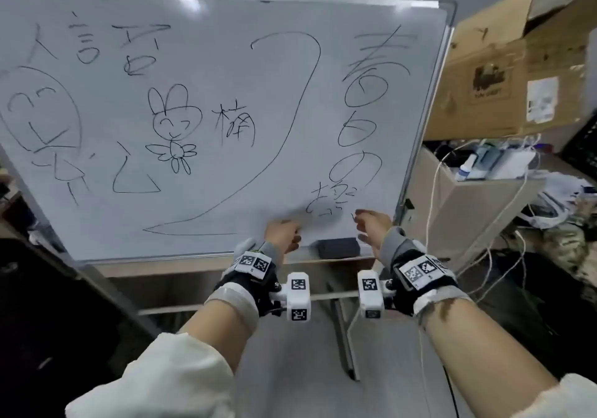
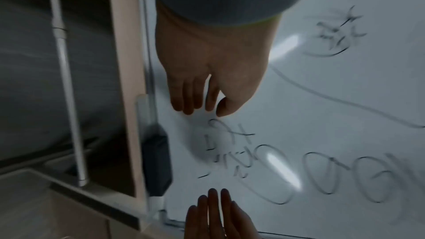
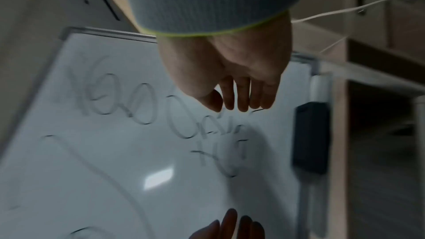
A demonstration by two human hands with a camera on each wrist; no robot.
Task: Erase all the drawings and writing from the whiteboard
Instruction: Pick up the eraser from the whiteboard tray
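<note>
The whiteboard [image 1: 226,62] leans on a stand and is covered with black writing, a rabbit sketch [image 1: 174,126], a face and a long curved line. A dark eraser [image 1: 338,247] lies on the ledge under the board's lower right part. My left hand [image 1: 292,240] hovers just left of the eraser, fingers loosely straight, holding nothing. My right hand [image 1: 361,227] is just right of it, also empty, close to the lowest writing [image 1: 323,204]. The left wrist view shows the left hand [image 2: 202,110] and eraser [image 2: 158,163]. The right wrist view shows the right hand [image 3: 232,105] and eraser [image 3: 310,137].
Big cardboard boxes [image 1: 517,71] are stacked to the right of the board. Below them a low box holds bottles and chargers, with white cables [image 1: 433,198] hanging down. The stand's metal legs [image 1: 342,330] run under my wrists. Dark furniture fills the left side.
</note>
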